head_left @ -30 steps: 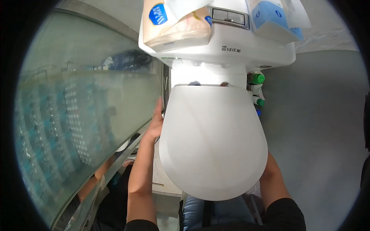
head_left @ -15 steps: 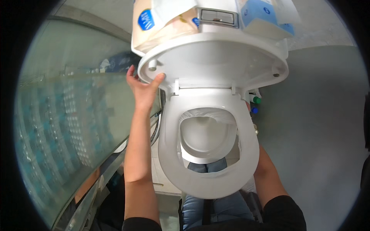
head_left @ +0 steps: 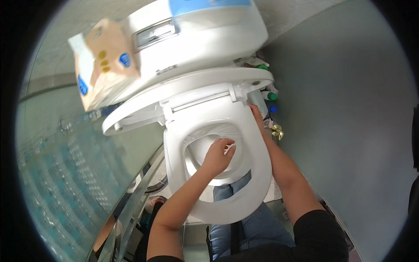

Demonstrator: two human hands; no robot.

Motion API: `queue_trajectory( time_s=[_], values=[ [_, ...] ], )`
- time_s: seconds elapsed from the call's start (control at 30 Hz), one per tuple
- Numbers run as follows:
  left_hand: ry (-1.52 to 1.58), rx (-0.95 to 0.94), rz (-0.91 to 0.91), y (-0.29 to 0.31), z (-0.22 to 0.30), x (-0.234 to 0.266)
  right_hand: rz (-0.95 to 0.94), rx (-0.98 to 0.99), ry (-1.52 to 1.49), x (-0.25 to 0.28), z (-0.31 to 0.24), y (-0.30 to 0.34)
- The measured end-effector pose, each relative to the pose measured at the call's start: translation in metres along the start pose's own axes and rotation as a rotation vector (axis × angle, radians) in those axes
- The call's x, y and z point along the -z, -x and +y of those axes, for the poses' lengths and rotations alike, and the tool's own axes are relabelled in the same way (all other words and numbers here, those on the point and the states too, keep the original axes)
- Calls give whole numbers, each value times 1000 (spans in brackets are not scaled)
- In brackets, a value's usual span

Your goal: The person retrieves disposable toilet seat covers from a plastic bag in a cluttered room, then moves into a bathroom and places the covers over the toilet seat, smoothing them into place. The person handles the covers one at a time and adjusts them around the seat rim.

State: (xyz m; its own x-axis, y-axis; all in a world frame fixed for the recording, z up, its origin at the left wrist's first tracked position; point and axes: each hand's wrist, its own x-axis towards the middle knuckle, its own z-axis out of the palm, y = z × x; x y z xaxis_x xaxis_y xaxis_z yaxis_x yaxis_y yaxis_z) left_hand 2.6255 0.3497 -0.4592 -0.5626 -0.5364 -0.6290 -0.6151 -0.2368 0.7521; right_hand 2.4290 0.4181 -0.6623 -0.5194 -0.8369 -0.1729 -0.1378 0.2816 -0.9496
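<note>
The white toilet seat (head_left: pixel 205 112) is before me, tilted up so that my jeans show through its opening. Behind it stands the raised white lid (head_left: pixel 174 89). My left hand (head_left: pixel 219 156) hovers over the opening, above the bowl (head_left: pixel 198 150). Its fingers are loosely curled, with the thumb apart and nothing visible between them. On the seat's right side, near the hinge, is my right hand (head_left: pixel 256 114). The seat hides most of its fingers, so its grip does not show.
A beige tissue pack (head_left: pixel 109 65) and a blue-and-white pack (head_left: pixel 209 6) sit on the tank (head_left: pixel 218 39). Bottles with green caps (head_left: pixel 271 96) and a brass-coloured valve (head_left: pixel 277 132) are right of the toilet. A glass panel (head_left: pixel 74 174) stands left, a grey panel (head_left: pixel 340 113) right.
My left hand has left the lid's left edge and moved right and nearer, over the seat opening. The view has turned, so the toilet appears slanted. More of my right hand shows.
</note>
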Motion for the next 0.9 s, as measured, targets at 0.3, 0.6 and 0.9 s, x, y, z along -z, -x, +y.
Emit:
queue_trajectory(
  time_s=[0.3,0.6,0.9],
  values=[
    [-325,83,-166,-6,47,-13,79,-160,-545,-2,-14,37],
    [-312,25,-411,56,74,-57,-88,-636,-811,24,-22,79],
    [-124,134,-453,83,75,-50,-291,-916,-764,42,-52,125]
  ],
)
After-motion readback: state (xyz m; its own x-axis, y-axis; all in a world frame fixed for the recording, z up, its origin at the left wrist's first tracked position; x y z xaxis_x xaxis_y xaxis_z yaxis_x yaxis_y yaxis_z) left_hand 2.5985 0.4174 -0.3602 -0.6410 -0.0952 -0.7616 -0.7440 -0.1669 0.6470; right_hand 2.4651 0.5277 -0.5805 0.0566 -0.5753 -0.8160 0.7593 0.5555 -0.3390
